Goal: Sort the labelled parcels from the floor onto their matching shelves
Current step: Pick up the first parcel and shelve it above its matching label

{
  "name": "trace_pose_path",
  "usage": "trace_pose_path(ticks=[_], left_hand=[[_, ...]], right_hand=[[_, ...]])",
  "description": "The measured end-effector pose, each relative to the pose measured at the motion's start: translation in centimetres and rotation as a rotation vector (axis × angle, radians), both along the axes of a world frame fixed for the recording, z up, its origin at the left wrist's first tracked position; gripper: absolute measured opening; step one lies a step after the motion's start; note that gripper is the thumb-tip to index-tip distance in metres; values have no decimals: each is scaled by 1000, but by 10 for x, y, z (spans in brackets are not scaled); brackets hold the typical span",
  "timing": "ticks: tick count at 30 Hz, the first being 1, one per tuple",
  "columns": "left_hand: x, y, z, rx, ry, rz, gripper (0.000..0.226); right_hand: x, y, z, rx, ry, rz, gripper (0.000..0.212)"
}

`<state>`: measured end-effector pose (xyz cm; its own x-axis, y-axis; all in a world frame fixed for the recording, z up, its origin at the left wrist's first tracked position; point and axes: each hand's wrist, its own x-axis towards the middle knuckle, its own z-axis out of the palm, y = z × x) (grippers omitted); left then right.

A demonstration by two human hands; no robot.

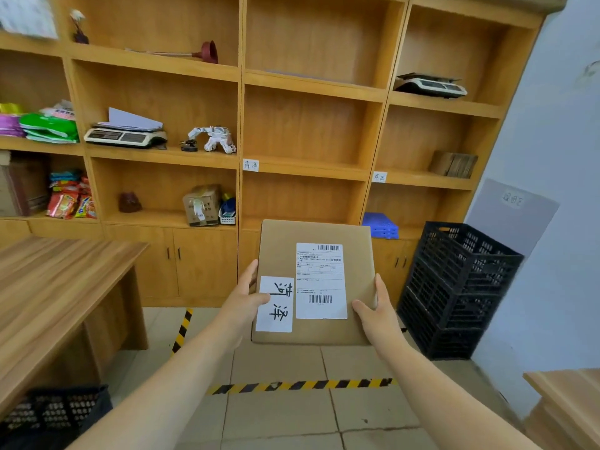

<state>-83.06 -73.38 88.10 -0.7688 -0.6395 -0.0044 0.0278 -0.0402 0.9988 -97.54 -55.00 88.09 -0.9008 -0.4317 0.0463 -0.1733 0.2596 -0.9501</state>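
Observation:
I hold a flat brown cardboard parcel [279, 251] out in front of me at waist height. It carries a printed shipping label and a white tag with two handwritten characters. My left hand [245, 298] grips its left edge, thumb on the white tag. My right hand [378, 311] grips its right edge. Ahead stands a wooden shelf unit; a small handwritten tag [250, 165] is stuck on the middle column's shelf edge and another tag [379, 177] on the right column's shelf edge. The middle column's shelves [305, 167] hold nothing.
A wooden table [55, 287] stands at left with a black crate [48, 407] under it. Stacked black crates [454, 287] stand at right by the wall. Yellow-black tape [302, 384] crosses the tiled floor. Left shelves hold scales, snacks, a small box and a toy.

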Motion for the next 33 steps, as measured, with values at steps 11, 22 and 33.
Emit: trace_pose_path(ticks=[11,22,33], left_hand=[[-114,-116,-18,3,-50,62,76],[-227,-287,-17,16,-62,16,72],[-354,-400,-35,62,-107,20,73]], right_hand=[[-132,-128,-23,-33,-49,92,74],[-235,-291,-21,-77,-38,59,70],[-355,-398,-35,-52,-50,47,71]])
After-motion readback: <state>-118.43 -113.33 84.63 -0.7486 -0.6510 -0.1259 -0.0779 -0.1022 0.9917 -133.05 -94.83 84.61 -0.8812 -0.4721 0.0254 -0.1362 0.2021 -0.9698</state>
